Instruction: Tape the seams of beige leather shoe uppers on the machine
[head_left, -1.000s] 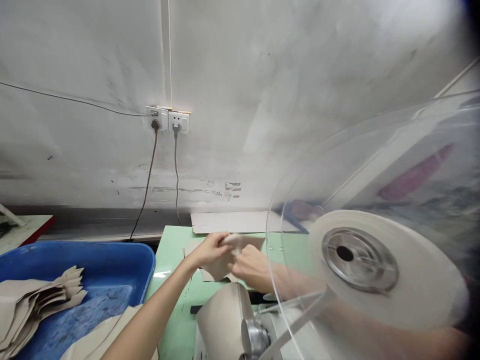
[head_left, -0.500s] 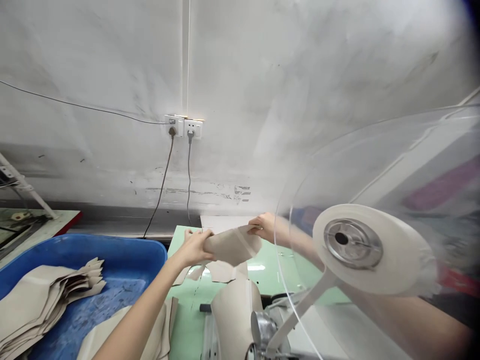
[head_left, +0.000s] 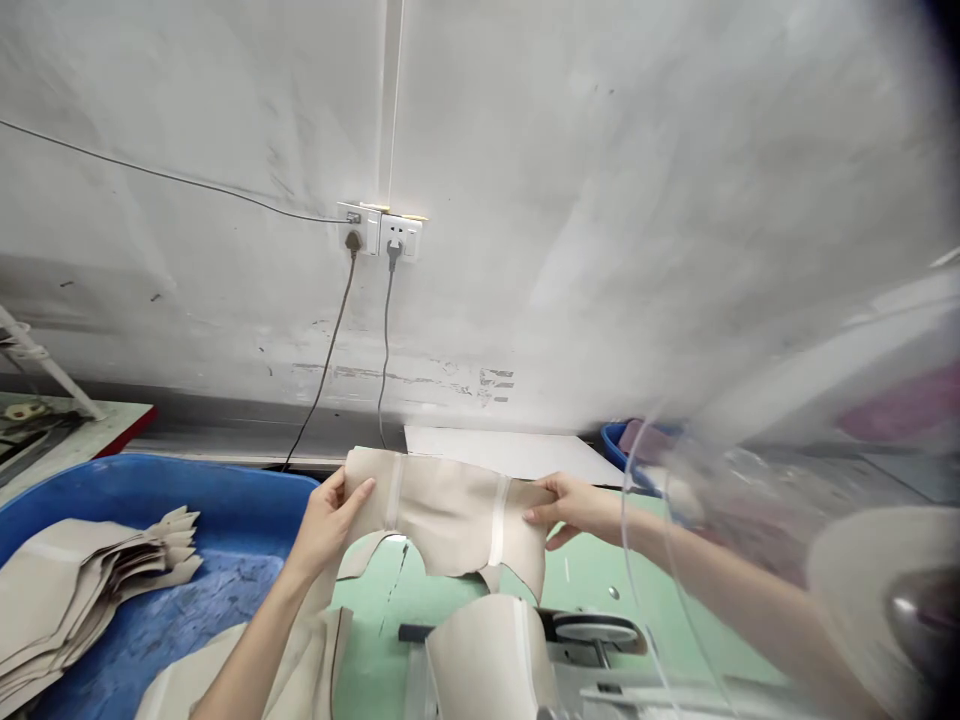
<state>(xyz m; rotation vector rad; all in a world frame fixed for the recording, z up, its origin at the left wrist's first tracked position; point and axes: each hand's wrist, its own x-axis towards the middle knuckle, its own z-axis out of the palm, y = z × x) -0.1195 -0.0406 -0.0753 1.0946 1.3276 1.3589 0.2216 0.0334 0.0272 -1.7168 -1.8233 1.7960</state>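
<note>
A beige leather-like cut piece (head_left: pixel 450 500) with two white tape strips is stretched between my hands above a green tabletop (head_left: pixel 375 640). My left hand (head_left: pixel 330 515) pinches its left end, thumb on the near face. At the other end, my right hand (head_left: pixel 562 508) grips the piece between thumb and fingers. The lower edge is curved and cut out, and part of it hangs down. Below, another beige piece (head_left: pixel 480 655) with a white strip curves over the machine (head_left: pixel 637 695).
On the left, a blue plastic tub (head_left: pixel 247 480) holds stacks of beige pieces (head_left: pixel 67 590). A blurred tape roll (head_left: pixel 855 590) and a clear round disc stand at right. A white board (head_left: pixel 502 450) lies by the wall, with another blue container (head_left: pixel 616 440) beside it.
My hands have moved apart, and the beige piece is now spread wide, showing both strips. The view has shifted, putting the tape roll farther right.
</note>
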